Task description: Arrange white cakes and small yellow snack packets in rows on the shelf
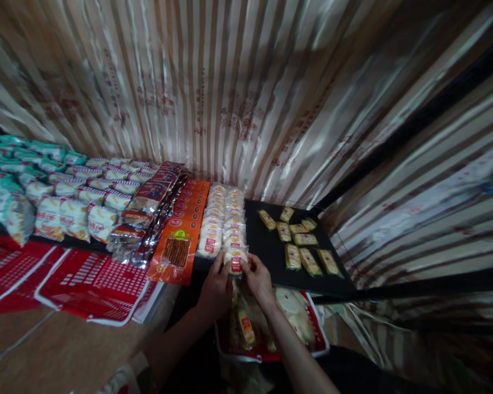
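Both hands meet at a clear-wrapped white snack packet [235, 260] with a red and yellow label, at the front end of a row on the black shelf [267, 268]. My left hand [217, 287] pinches its left side, and my right hand [258, 278] pinches its right side. Behind it runs the rest of that row of white packets [234, 219]. A second row of the same white packets [211, 227] lies alongside on the left. Next to that is a flat orange snack packet [181, 232] with brown sticks pictured on it.
Several small yellow-wrapped snacks [306, 239] lie scattered on the shelf's right part. Dark shiny packets [148, 205], white bags [76, 213] and green bags [45, 150] fill the left. Below are red baskets [94, 284] and a loaded red basket [320, 331]. A striped curtain [213, 82] hangs behind.
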Demonstrator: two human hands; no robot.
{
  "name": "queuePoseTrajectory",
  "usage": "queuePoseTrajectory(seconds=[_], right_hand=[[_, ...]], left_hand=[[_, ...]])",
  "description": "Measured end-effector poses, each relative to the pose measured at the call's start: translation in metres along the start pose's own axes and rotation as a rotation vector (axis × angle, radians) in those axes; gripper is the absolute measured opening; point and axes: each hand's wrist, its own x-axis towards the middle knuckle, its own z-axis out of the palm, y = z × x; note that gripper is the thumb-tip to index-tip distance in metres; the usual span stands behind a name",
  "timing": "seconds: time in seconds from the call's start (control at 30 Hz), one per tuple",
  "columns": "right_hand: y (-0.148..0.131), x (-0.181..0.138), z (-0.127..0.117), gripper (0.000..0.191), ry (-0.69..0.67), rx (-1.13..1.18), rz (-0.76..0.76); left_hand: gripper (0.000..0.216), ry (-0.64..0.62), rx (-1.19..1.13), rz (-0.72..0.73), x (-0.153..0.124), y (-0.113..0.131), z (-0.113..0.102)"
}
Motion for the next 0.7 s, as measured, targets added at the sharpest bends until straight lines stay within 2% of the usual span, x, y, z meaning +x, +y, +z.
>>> queuePoseTrajectory(seconds=[0.2, 0.47, 0.7], right_hand=[[-0.003, 0.003, 0.000, 0.039, 0.041, -0.160, -0.032], [-0.007, 0.005, -0.002, 0.040, 0.035, -0.239, -0.109], [-0.006, 0.008, 0.002, 0.039, 0.061, -0.187, -0.106]], left_hand=[[0.044, -0.010, 0.119, 0.037, 0.000, 0.005, 0.003], [0.049, -0.008, 0.206, 0.024, 0.002, 0.011, 0.007], [0.047, 0.025, 0.234, 0.065, 0.006, 0.008, 0.013]])
